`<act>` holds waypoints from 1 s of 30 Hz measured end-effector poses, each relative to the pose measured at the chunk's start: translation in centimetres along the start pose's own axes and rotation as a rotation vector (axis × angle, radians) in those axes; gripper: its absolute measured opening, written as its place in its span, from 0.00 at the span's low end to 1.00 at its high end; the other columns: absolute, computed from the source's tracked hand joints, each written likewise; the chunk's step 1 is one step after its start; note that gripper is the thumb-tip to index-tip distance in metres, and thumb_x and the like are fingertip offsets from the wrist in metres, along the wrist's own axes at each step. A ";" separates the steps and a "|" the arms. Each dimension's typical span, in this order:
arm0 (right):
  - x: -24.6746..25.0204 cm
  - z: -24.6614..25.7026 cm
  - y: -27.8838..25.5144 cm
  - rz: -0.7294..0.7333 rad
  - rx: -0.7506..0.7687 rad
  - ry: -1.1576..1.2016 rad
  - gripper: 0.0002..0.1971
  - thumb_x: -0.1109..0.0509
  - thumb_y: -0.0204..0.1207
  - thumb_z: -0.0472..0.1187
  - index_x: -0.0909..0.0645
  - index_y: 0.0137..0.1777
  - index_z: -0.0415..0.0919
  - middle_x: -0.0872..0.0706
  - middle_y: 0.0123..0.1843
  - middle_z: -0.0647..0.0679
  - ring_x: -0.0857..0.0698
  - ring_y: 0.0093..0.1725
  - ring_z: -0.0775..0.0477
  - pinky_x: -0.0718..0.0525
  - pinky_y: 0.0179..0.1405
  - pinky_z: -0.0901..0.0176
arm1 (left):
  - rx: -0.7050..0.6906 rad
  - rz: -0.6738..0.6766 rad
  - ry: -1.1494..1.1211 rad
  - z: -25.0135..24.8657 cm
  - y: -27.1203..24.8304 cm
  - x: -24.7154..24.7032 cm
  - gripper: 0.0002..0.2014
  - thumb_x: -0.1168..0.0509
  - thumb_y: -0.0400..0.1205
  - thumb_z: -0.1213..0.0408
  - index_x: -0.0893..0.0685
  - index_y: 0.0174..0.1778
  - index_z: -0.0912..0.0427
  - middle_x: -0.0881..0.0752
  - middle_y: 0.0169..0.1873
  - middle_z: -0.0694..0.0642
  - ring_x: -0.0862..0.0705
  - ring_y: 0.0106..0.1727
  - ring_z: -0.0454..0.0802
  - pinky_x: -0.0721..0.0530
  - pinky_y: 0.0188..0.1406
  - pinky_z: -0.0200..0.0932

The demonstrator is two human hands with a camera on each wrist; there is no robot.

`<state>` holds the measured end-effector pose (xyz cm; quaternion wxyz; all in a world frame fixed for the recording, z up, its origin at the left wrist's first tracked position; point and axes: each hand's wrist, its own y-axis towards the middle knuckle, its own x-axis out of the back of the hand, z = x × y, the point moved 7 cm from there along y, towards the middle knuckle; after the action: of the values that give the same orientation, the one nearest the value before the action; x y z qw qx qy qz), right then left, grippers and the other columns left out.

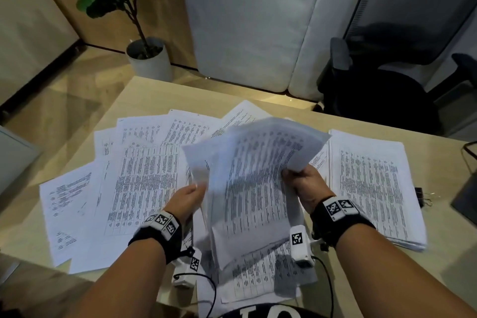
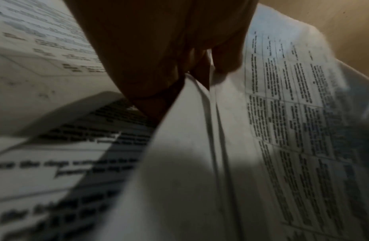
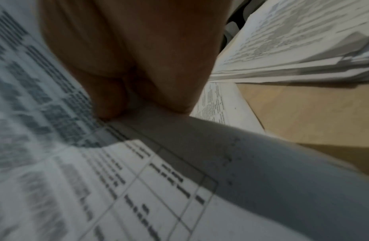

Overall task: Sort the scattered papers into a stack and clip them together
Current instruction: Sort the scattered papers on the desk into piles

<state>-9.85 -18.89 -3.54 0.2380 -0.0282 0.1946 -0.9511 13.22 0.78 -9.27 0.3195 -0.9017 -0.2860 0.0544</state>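
A bundle of printed sheets [image 1: 254,183] is held up over the surface [image 1: 144,97] by both hands. The left hand [image 1: 186,201] is closed on the bundle's left edge, the edges of several sheets being pinched between thumb and fingers [image 2: 202,71] in the left wrist view. The right hand [image 1: 308,184] is clenched around the right edge, where the paper is bent under its grip. The held sheets are motion-blurred. Loose papers [image 1: 134,162], covered in tables, are spread overlapping across the left and middle of the surface, below the raised bundle. A neater stack of papers [image 1: 371,183] is laid at the right, well apart from the hands. A black office chair [image 1: 382,93] is seen beyond the far edge, and a potted plant [image 1: 148,58] on the floor. A black binder clip [image 1: 420,197] is lying just beside the stack's right edge.
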 end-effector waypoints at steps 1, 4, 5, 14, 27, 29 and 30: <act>0.1 -0.1 0.2 -0.022 -0.016 -0.008 0.12 0.32 0.73 0.23 0.16 0.45 0.41 0.10 0.37 0.48 0.14 0.40 0.47 0.15 0.40 0.53 | 0.014 -0.037 0.006 0.1 0.0 0.1 0.33 0.34 0.70 0.33 0.14 0.54 0.60 0.13 0.51 0.59 0.15 0.56 0.61 0.19 0.62 0.62; 0.4 -1.2 0.4 -0.042 -0.077 -0.029 0.15 0.36 0.76 0.20 0.17 0.52 0.39 0.10 0.46 0.44 0.13 0.45 0.45 0.14 0.48 0.49 | -0.072 -0.192 0.068 -0.7 -1.0 0.6 0.22 0.31 0.68 0.38 0.20 0.30 0.56 0.25 0.25 0.55 0.25 0.31 0.50 0.26 0.34 0.46; 0.7 -1.8 0.4 -0.049 -0.094 -0.041 0.14 0.36 0.77 0.22 0.17 0.53 0.40 0.10 0.46 0.44 0.14 0.46 0.44 0.15 0.49 0.47 | -0.086 -0.218 0.059 -0.7 -1.3 0.6 0.21 0.28 0.69 0.43 0.23 0.24 0.56 0.26 0.20 0.53 0.27 0.26 0.49 0.26 0.31 0.44; 1.9 -4.0 0.0 -0.049 -0.189 -0.157 0.05 0.31 0.79 0.33 0.20 0.49 0.44 0.16 0.42 0.42 0.18 0.44 0.41 0.18 0.46 0.47 | -0.087 -0.339 0.241 -1.9 -1.7 1.5 0.22 0.46 0.83 0.41 0.32 0.32 0.54 0.32 0.27 0.49 0.34 0.27 0.47 0.36 0.31 0.41; 1.2 2.8 -1.3 0.015 0.046 -0.002 0.41 0.36 0.71 0.14 0.38 0.80 0.45 0.18 0.62 0.41 0.16 0.61 0.47 0.15 0.58 0.50 | -0.505 -0.053 0.051 -12.8 -8.0 -4.4 0.20 0.33 0.79 0.76 0.21 0.62 0.48 0.13 0.52 0.45 0.13 0.51 0.41 0.15 0.41 0.32; 1.4 5.0 -1.9 0.005 0.131 0.014 0.33 0.36 0.68 0.11 0.29 0.73 0.32 0.14 0.55 0.42 0.12 0.53 0.53 0.13 0.50 0.52 | -0.615 -0.026 0.017 -14.8 -9.3 -4.8 0.19 0.34 0.80 0.76 0.21 0.60 0.48 0.12 0.48 0.43 0.14 0.44 0.34 0.15 0.38 0.30; 1.3 6.3 -2.3 0.006 0.182 0.041 0.28 0.35 0.68 0.12 0.25 0.68 0.29 0.12 0.54 0.41 0.11 0.52 0.52 0.14 0.52 0.48 | -0.665 -0.027 0.003 -15.6 -9.8 -4.8 0.17 0.34 0.80 0.75 0.22 0.58 0.48 0.12 0.46 0.43 0.14 0.41 0.34 0.15 0.36 0.30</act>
<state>-11.08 -19.81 3.12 0.2382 0.0136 0.1121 -0.9646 8.89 -4.14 8.61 0.0088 -0.9529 -0.2994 -0.0472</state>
